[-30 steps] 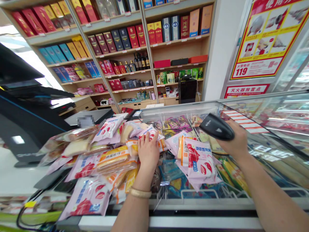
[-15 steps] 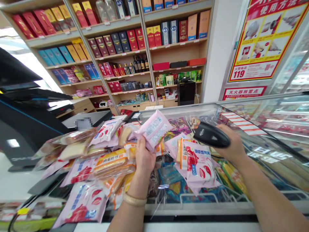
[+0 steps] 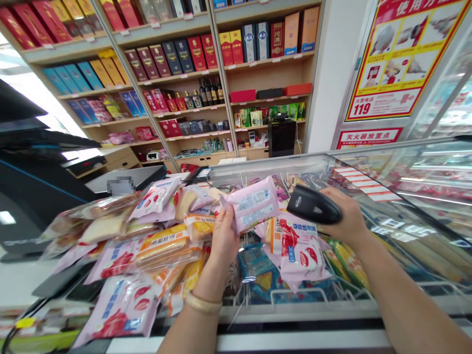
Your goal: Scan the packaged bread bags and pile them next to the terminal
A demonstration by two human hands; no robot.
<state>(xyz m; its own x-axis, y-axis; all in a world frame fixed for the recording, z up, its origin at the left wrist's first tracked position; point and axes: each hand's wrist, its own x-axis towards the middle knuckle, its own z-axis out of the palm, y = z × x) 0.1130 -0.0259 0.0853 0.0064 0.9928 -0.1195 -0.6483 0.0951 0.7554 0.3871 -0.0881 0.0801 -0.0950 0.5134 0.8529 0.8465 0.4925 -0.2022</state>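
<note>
My left hand [image 3: 224, 233] grips one end of a pink bread packet [image 3: 254, 204], its printed back turned up. In my right hand [image 3: 344, 216] is a black barcode scanner [image 3: 313, 204], its head pointing left and close to the packet's right end. Below the scanner, more pink packets [image 3: 300, 250] and a yellow-orange bread packet lie on the glass freezer top. Left of my left hand is a heap of wrapped bread, with a pumpkin toast packet [image 3: 162, 245] and pink packets [image 3: 120, 307] in it.
A glass-topped freezer [image 3: 368, 196] holding packaged goods extends to the right. A dark checkout machine [image 3: 37, 196] stands at the left. Shelves [image 3: 184, 76] of boxed bottles line the back, and a red-yellow poster [image 3: 405, 64] hangs at the right.
The packet in my left hand has turned from slanting to nearly level and shifted right, nearer the scanner. The scanner sits slightly further left in view. The camera view has shifted a little.
</note>
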